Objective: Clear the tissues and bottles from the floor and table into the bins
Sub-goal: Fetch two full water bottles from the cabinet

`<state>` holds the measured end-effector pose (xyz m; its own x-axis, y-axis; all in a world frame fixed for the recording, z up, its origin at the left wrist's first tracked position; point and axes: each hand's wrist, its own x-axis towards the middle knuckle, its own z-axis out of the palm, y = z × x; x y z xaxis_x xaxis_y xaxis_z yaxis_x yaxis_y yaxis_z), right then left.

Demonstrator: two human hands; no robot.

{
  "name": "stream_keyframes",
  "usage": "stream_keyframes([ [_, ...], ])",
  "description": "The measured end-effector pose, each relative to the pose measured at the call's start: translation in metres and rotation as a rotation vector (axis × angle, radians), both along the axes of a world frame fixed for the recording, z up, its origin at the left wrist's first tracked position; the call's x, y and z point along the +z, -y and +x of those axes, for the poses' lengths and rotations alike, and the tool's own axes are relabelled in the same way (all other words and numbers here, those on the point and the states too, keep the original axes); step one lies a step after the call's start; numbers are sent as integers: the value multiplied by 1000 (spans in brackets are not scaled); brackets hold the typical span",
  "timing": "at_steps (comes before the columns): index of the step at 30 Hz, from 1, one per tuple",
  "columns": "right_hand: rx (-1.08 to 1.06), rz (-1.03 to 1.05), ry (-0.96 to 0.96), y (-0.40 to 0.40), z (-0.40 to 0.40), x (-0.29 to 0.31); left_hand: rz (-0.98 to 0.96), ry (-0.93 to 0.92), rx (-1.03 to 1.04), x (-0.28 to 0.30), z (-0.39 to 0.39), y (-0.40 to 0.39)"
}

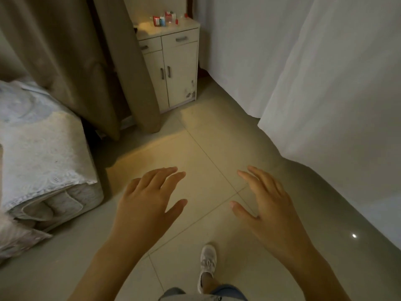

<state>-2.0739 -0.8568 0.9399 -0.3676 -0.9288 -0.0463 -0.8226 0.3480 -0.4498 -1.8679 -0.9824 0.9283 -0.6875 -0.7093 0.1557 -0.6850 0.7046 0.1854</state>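
Overhead, looking down, both hands hang in the air above the tiled floor (195, 148), palms turned down and holding nothing. The left hand (147, 200) has its fingers straight and a little spread, the thumb stuck out to the side; the right hand (267, 205) mirrors it, fingers loose and extended, thumb pointing inward. The two hands are apart from each other and touch nothing. Below them a white sneaker (207, 263) steps forward on the tiles, with the hem of blue jeans at the bottom edge. Far ahead, against the back wall, stands a cream cabinet (173, 68) with two drawers and two doors; on its top sits a cluster of small items (166, 19), red and white packets and what may be small bottles with red caps, too small and blurred to name with certainty. A brown curtain (91, 57) hangs down to the floor left of the cabinet and covers part of its side. On the left, a bed (41, 148) with a pale patterned cover juts into view, its mattress edge showing at the corner. White fabric (325, 83) drapes along the right side down to the floor. A small bright reflection glints on the tiles at lower right.
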Motion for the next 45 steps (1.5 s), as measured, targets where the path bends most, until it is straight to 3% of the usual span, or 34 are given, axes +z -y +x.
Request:
stream_keyframes([
  [6,98,62,-60,95,-86,5,0,-3,25,3,-75,84],
  [16,150,93,-16,253,-155,-14,35,-33,119,-24,-138,239],
  [23,152,124,-81,386,-202,-14,38,16,40,-32,-190,383],
  [29,99,18,-82,473,-238,-12,-5,21,-20,-18,-240,488],
  [33,83,65,-14,531,-268,-25,2,-52,20,-19,-263,539],
  [45,268,94,-17,777,-411,-45,30,41,222,-40,-367,732],
])
